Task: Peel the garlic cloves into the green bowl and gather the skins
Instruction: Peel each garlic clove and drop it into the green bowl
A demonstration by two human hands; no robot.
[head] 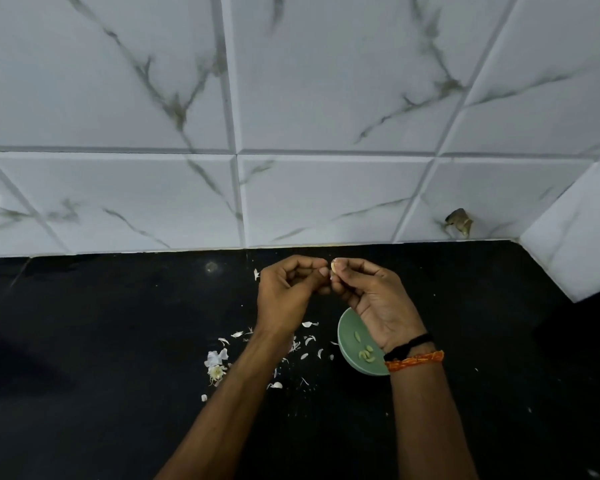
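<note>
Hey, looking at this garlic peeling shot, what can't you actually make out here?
All in the head view:
- Garlic clove: mostly hidden by the fingertips of the left hand and right hand; how much skin remains is unclear.
- Green bowl: its right part is covered by the right wrist, so the count of peeled cloves is uncertain.
- Garlic skins: some lie under the left forearm.
- Black counter: cut off by the frame edges.

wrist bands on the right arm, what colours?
One black, one orange wrist band; head view.
</note>
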